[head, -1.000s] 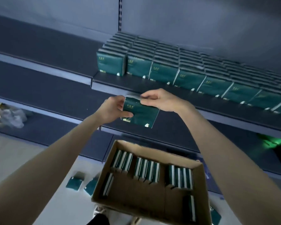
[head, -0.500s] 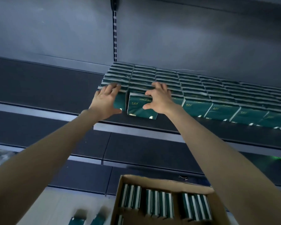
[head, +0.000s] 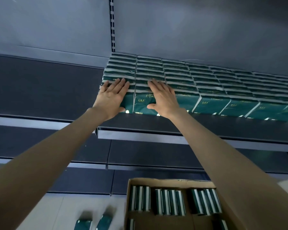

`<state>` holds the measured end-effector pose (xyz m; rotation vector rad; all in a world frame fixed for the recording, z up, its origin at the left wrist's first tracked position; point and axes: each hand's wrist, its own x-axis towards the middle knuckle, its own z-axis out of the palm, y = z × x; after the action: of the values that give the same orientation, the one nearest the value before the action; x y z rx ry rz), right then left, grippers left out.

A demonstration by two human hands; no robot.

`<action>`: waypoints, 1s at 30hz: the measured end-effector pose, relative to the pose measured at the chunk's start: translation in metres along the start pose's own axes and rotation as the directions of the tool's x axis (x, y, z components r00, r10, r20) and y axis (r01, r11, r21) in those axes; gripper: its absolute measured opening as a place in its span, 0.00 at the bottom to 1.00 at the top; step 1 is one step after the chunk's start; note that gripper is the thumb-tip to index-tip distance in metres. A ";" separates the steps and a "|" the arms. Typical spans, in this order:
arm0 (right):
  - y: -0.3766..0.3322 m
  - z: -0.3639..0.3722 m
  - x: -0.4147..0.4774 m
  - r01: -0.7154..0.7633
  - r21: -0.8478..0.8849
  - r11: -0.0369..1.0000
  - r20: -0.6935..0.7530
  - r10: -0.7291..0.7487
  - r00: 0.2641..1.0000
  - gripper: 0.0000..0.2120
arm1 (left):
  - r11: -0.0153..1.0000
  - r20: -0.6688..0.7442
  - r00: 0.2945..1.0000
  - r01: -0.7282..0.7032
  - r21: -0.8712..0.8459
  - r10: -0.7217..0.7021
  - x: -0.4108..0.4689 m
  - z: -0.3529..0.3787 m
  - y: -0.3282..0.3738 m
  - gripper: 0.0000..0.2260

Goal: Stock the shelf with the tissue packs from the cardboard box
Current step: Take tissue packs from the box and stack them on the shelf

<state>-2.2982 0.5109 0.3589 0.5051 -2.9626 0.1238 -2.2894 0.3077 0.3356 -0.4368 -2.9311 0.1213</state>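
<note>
Both hands lie flat with straight fingers, gripping nothing. The left hand (head: 112,95) presses on the front of the end row, and the right hand (head: 163,98) on the front tissue pack (head: 142,105) of the next row, thumb against its face. Rows of dark green tissue packs (head: 211,105) fill the shelf (head: 156,135). More stand on edge in the cardboard box (head: 170,181) below, and two loose packs (head: 91,224) lie on the floor (head: 56,213). The packs look light, soft and film-wrapped, so probably slippery and easily squashed; they are best pinched across the narrow sides. Each face carries a small gold logo, and the tops a line of capitals, perhaps "COMFORTABLE", too small to read surely.
</note>
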 end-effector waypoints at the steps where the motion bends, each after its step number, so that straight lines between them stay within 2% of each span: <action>1: 0.001 0.001 0.002 0.009 -0.021 1.000 0.023 -0.009 1.000 0.41 | 1.000 -0.005 1.000 0.001 -0.003 -0.001 0.000 0.000 0.000 0.41; 5: 0.001 0.002 0.007 0.000 -0.029 1.000 0.069 0.002 0.998 0.39 | 1.000 0.004 1.000 0.011 0.007 -0.011 0.001 -0.001 0.002 0.41; 10: -0.001 -0.006 0.007 0.002 -0.041 0.999 0.121 0.003 0.993 0.42 | 1.000 0.079 0.997 0.014 -0.015 -0.013 0.002 -0.013 0.004 0.43; 14: 0.001 -0.031 -0.003 -0.021 0.067 0.998 0.135 0.012 0.991 0.44 | 0.997 0.066 0.998 0.025 -0.071 -0.020 -0.005 -0.030 0.012 0.42; 18: 0.016 -0.052 -0.028 -0.026 0.228 0.973 0.133 -0.004 0.991 0.37 | 0.965 -0.021 0.999 0.033 -0.260 -0.040 -0.022 -0.048 0.038 0.34; 21: 0.033 -0.063 -0.055 -0.046 0.277 0.960 0.169 -0.001 0.986 0.31 | 0.920 -0.037 0.994 0.082 -0.384 -0.104 -0.039 -0.057 0.070 0.29; 26: 0.059 -0.066 -0.109 -0.036 0.294 0.955 0.241 -0.038 0.970 0.25 | 0.884 0.041 0.988 0.151 -0.442 -0.149 -0.075 -0.047 0.127 0.27; 30: 0.074 -0.038 -0.147 -0.046 0.325 0.944 0.321 -0.065 0.945 0.24 | 0.846 0.166 0.969 0.241 -0.477 -0.183 -0.107 -0.014 0.166 0.26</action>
<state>-2.1811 0.6325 0.3706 0.6346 -3.2794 0.6004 -2.1394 0.4352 0.3146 -0.1642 -3.0744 -0.6725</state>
